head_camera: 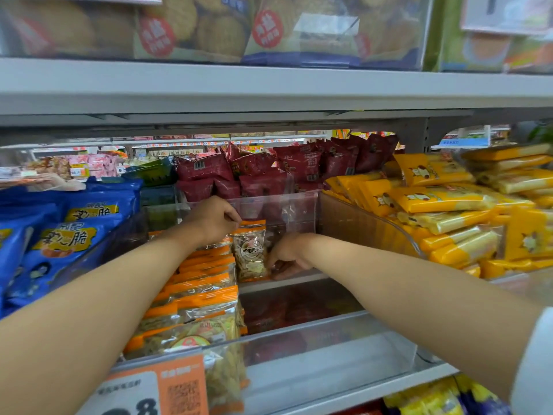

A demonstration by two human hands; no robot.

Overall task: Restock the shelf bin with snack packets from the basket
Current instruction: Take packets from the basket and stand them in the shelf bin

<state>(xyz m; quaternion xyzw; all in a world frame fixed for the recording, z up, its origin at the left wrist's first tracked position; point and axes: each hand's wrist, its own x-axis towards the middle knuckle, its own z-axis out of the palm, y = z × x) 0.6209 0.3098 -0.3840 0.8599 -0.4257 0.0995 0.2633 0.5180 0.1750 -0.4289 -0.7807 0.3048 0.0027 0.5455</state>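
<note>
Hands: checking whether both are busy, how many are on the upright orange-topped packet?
2. The left hand pinches the upright packet at its top; the right hand grips its lower right edge.

Grey shelf (344,381), clear bin (359,348) of orange-topped snack packets (203,283), blue bags (59,235), yellow packs (449,202)

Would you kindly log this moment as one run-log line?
left hand: pinches packet top | right hand: steadies its base | packet: upright in clear bin

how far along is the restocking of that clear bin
Done: a row of orange-topped packets fills the clear bin's left side. In hand: left hand and right hand stand another packet upright behind it. Left: the right side is bare; the basket isn't visible.
</note>
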